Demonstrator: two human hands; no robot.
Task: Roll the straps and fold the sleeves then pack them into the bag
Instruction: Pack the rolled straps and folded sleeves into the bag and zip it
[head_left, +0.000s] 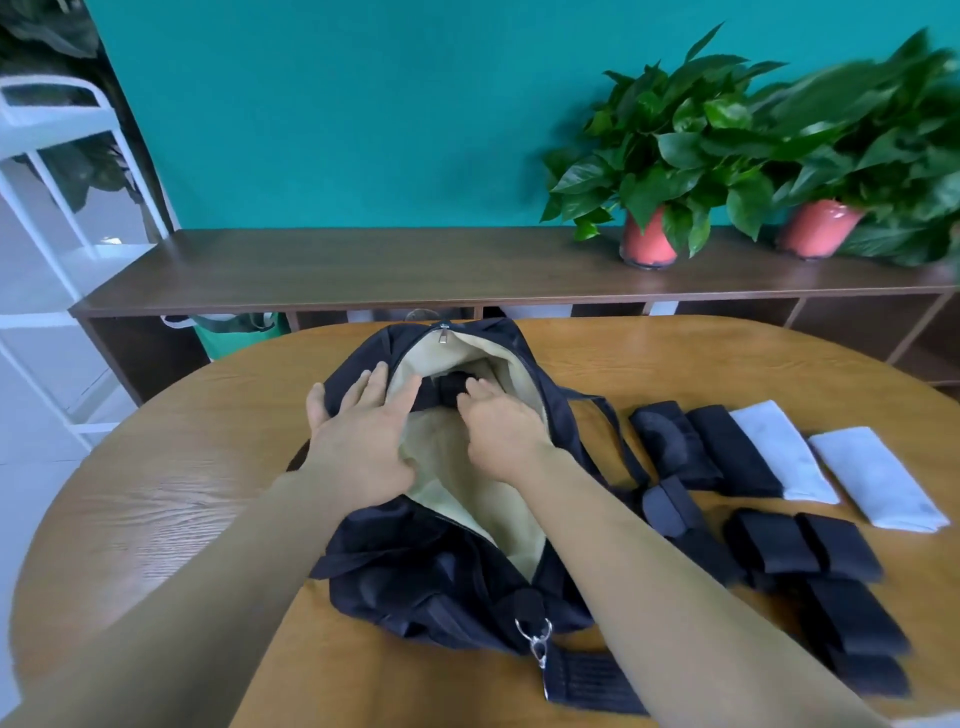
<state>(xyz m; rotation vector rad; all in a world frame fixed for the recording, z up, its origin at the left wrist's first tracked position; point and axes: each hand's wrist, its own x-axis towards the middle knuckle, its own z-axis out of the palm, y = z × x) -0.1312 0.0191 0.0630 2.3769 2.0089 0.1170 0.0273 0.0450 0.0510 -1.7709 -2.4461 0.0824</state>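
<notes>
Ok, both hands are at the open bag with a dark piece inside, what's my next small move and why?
Probably let the right hand release the dark roll deep in the bag and reach for the nearest folded black sleeve. The left hand holds the opening apart, and the other folded pieces wait on the table.

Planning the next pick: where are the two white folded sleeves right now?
In the head view, the white folded sleeves lie side by side on the table, right of the bag, beyond the black rolls.

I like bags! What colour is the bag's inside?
Pale beige lining, inside the black bag; head view.
</notes>
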